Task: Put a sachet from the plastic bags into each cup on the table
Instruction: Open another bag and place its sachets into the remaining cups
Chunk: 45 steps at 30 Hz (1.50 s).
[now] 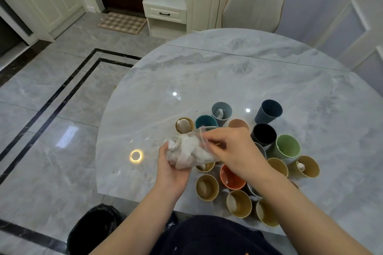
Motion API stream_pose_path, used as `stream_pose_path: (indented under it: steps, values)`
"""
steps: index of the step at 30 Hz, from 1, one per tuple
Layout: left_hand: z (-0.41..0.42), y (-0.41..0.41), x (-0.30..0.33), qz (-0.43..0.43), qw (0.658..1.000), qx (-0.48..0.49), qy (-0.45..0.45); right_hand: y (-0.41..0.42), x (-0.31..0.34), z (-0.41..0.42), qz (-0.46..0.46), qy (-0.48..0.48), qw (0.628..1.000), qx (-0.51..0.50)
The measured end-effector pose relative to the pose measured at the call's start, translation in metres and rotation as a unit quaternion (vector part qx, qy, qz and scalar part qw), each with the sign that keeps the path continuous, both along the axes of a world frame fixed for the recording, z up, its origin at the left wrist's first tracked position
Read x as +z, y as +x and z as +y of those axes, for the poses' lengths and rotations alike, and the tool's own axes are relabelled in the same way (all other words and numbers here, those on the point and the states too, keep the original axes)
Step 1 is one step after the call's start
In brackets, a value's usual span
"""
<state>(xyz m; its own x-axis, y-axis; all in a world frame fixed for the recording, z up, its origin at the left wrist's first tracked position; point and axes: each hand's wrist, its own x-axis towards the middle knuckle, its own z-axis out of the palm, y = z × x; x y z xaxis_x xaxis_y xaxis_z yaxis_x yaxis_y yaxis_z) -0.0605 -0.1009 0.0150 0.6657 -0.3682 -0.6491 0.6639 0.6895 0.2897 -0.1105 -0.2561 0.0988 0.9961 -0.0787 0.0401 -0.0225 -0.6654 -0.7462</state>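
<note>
The left hand (pixel 173 168) grips the sachet-filled plastic bag (pixel 189 152) while right-hand fingers (pixel 209 137) reach inside, likely pinching one sachet for an empty cup (pixel 264 134).

A grey-white marbled table (pixel 228 72) is holding cups in mustard yellow (pixel 207 187), orange (pixel 232 178), green (pixel 287 147), black (pixel 264 134), teal (pixel 205 121), grey-blue (pixel 221 113), dark blue (pixel 269 111) and brown (pixel 238 124). A clear bag (pixel 190 150) is showing white sachets. The floor (pixel 41 109) is grey marble with black stripes; the doormat (pixel 122 23) is beige checked.
</note>
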Motion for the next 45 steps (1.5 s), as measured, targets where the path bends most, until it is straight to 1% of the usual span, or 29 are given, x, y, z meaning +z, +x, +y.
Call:
stream_pose_path:
  steps: [3,5,7,12,16,19,22,26,31,33,40,45]
  values:
    - [-0.007,-0.005,0.005,-0.006,1.000,-0.028,-0.002,-0.001,-0.006,-0.002,0.049,-0.025,0.998,-0.012]
    - [-0.011,-0.008,0.007,-0.014,0.999,-0.037,0.003,-0.002,-0.009,-0.004,0.079,-0.026,0.996,0.008]
    - [-0.015,-0.011,0.010,-0.012,0.999,-0.040,0.008,-0.003,-0.013,-0.005,0.090,-0.029,0.995,0.015]
    - [-0.019,-0.015,0.017,0.004,0.999,-0.040,-0.001,-0.002,-0.021,-0.005,0.106,-0.029,0.992,-0.059]
    - [-0.018,-0.012,0.016,0.011,0.999,-0.044,-0.019,-0.003,-0.012,-0.007,0.088,-0.032,0.994,-0.062]
    - [-0.018,-0.010,0.018,0.025,0.998,-0.038,-0.045,-0.004,-0.009,-0.008,0.121,-0.057,0.990,-0.049]
    - [-0.017,-0.009,0.023,0.024,0.997,-0.035,-0.060,-0.005,-0.003,-0.007,0.127,-0.032,0.990,-0.059]
    - [-0.018,-0.010,0.027,0.015,0.998,-0.036,-0.051,-0.006,0.004,-0.005,0.115,-0.006,0.992,-0.060]
    - [-0.017,-0.008,0.028,0.014,0.999,-0.025,-0.043,-0.008,0.013,-0.009,0.091,0.009,0.996,-0.017]
    - [-0.016,-0.007,0.028,0.015,0.998,-0.021,-0.053,-0.009,0.015,-0.011,0.084,0.007,0.996,-0.031]
    - [-0.015,-0.004,0.025,0.015,0.998,-0.012,-0.056,-0.013,0.024,-0.017,0.055,0.090,0.990,-0.090]
    - [-0.013,-0.003,0.022,0.021,0.998,-0.001,-0.061,-0.015,0.028,-0.023,0.047,0.112,0.986,-0.114]
